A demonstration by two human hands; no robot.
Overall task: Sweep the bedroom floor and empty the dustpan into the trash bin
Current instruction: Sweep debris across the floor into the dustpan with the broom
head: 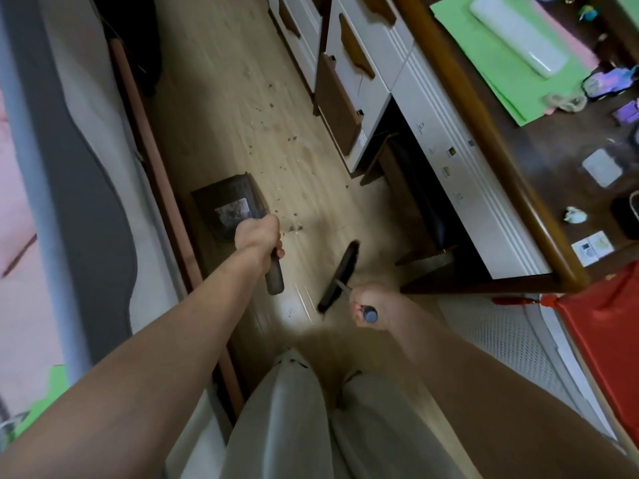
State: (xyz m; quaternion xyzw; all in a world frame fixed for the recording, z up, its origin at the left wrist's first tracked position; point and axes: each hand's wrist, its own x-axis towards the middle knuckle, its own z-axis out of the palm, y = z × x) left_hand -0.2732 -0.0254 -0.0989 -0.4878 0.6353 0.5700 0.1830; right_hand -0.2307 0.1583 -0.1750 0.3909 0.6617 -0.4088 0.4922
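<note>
1. Left hand (257, 236) fist wrapped tight round the dark dustpan handle (274, 274), knuckles up, handle end sticking out below the fist.
2. Left arm stretched straight forward and down, bare forearm crossing the lower left of view.
3. Right hand (371, 307) curled round the top of the broom stick, dark round cap (370, 314) showing at the fist; arm bent in from the lower right.
4. Dustpan (230, 210) dark, boxy, sits on the floor by the bed edge just ahead of the left hand; pale dust clump and debris inside.
5. Broom head (340, 278) long, narrow, black, motion-blurred, low over the floor between the two hands, thin metal stick running up to the right hand.
6. Floor (221, 108) light wood; crumbs (276, 140) scattered ahead of the dustpan, a few just beside its mouth.
7. White drawers (359, 63) and desk (539, 209) to the right, bed (69, 133) on the left.
8. Pale trouser legs (311, 426) at the bottom.
</note>
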